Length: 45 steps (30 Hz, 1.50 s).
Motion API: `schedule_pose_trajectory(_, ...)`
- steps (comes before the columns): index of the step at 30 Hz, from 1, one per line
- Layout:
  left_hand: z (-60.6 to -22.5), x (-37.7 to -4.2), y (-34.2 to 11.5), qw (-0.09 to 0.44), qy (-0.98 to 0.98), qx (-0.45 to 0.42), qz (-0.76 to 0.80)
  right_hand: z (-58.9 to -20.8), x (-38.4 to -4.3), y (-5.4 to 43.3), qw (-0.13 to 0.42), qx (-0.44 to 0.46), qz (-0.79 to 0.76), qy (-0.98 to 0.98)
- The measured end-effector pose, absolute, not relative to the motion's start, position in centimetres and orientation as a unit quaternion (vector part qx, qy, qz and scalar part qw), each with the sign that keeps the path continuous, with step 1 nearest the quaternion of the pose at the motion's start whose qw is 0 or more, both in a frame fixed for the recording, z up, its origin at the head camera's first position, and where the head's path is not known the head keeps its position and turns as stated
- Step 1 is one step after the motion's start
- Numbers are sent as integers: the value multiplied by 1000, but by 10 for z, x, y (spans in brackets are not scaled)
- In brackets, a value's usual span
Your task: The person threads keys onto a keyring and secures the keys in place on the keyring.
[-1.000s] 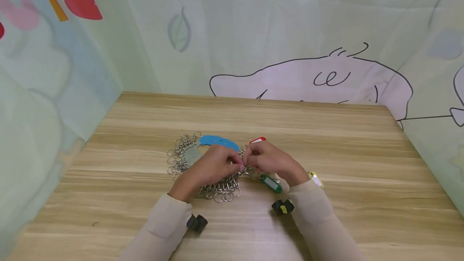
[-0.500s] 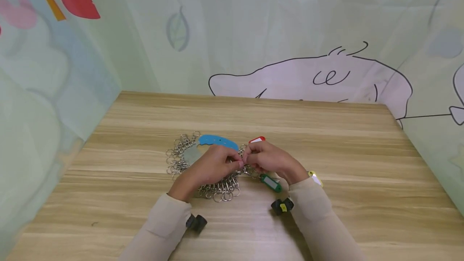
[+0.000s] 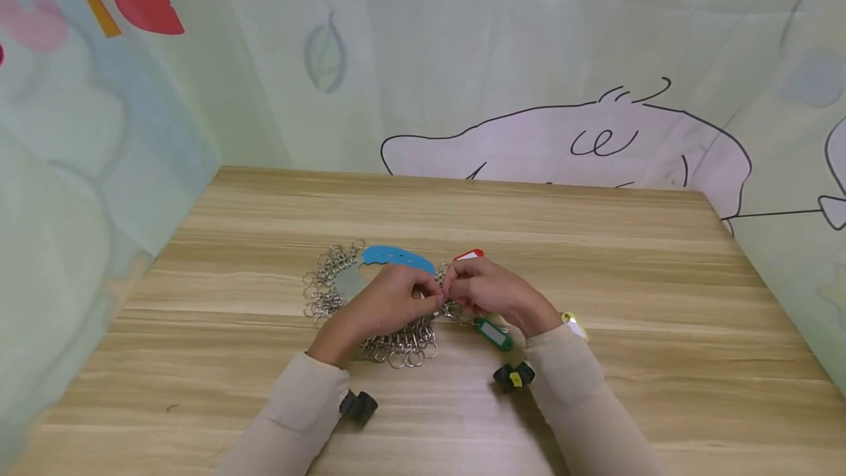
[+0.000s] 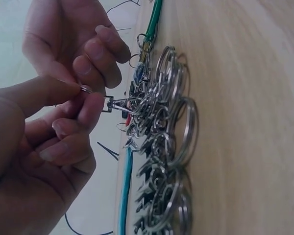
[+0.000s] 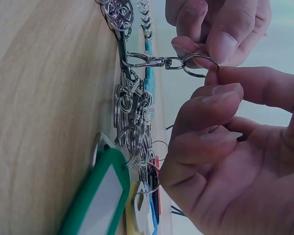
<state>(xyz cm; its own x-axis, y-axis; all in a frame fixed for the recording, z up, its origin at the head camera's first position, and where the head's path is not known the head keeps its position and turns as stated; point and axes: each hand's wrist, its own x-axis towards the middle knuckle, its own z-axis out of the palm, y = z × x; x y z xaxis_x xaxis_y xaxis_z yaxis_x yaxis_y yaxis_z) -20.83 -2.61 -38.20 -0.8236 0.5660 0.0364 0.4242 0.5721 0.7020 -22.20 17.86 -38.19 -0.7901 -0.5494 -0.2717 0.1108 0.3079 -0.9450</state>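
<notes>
Over the right end of a fan of metal swivel clasps and split rings (image 3: 405,353), the fingertips of both hands meet. My left hand (image 3: 393,300) pinches one side of a split ring (image 5: 195,75) between thumb and forefinger. From the opposite edge, my right hand (image 3: 489,289) pinches the same ring, its other fingers curled. The ring stands raised on a swivel clasp (image 5: 161,62) still hooked to the holder below. A green key tag (image 3: 493,334) lies just below the right hand. Fingers hide part of the ring.
A blue strip (image 3: 398,256) and a grey plate (image 3: 349,281) form the holder's body. Beyond the right hand lies a red key tag (image 3: 471,255), and a yellow key tag (image 3: 575,327) sits by the right sleeve. The wooden table (image 3: 317,204) meets printed cloth walls.
Both hands keep nearly the same place and pinch, with only tiny fingertip shifts. The holder and the tags stay where they were.
</notes>
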Motion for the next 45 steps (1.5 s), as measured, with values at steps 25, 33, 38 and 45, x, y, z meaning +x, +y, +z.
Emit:
schedule_pose_trajectory(25, -381, -206, -24, 83, 884, 291, 356, -384, -219, 173, 265, -143, -578, 759)
schedule_pose_trajectory(33, -384, -207, -26, 76, 884, 277, 370, -382, -216, 167, 247, -153, -560, 776)
schedule_pose_trajectory(38, -385, -207, -26, 75, 883, 273, 373, -382, -215, 167, 253, -152, -548, 782)
schedule_pose_trajectory(45, -385, -207, -25, 65, 888, 272, 366, -380, -213, 165, 254, -135, -545, 788)
